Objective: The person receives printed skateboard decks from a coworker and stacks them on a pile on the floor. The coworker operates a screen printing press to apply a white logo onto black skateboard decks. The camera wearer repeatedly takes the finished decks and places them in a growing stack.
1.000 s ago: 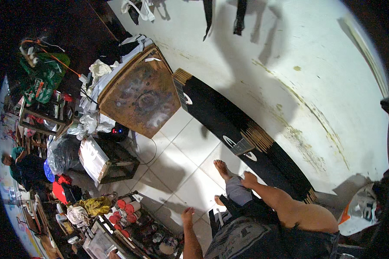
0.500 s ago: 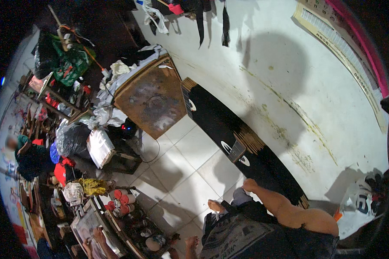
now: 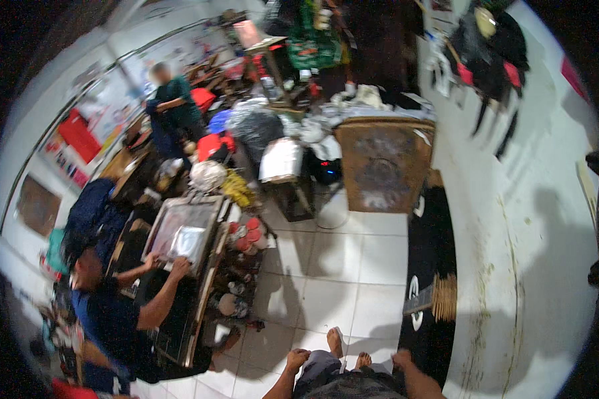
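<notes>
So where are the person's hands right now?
In the head view, at the bottom middle: left hand and right hand rest on the knees, just behind the bare feet on the white tiled floor.

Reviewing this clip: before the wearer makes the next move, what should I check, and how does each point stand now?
1. Left hand free: ok, it rests on the knee and holds nothing.
2. Right hand free: cannot tell, it is too small at the picture's lower edge.
3. Co-worker apart from both hands: ok, seated at the left with hands on a framed screen.
4. Black mat by the wall lying flat: ok.
5. Bare feet planted on the tiles: ok.
</notes>
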A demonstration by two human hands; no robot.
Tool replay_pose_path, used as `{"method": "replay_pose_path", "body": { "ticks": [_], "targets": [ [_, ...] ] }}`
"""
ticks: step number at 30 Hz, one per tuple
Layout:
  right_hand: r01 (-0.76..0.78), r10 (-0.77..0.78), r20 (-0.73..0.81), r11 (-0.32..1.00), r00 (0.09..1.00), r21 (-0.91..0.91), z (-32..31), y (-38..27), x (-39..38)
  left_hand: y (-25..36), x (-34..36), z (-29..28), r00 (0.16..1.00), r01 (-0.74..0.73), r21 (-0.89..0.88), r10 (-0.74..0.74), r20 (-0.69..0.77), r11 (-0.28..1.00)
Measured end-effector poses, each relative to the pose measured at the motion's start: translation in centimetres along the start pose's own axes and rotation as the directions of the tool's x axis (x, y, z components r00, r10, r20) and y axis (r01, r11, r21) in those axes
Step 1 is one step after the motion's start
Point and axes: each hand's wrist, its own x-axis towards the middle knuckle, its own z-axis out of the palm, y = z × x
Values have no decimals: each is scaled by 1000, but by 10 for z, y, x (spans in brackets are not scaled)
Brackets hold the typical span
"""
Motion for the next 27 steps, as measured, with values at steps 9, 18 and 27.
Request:
{"method": "replay_pose_path", "body": {
  "ticks": [9,18,27],
  "targets": [
    [15,-41,268,995,962,98,49,7,-7,-146,-53,-55,869,461,192,-396,-296,866],
    [-365,14,415,500,910,785,-41,-26,101,-217,-46,-79,908,378,164,-330,-259,911],
    [-539,330,427,485,842,688,-100,-226,156,-221,-7,-164,922,237,-69,-247,-297,969]
  ]
}}
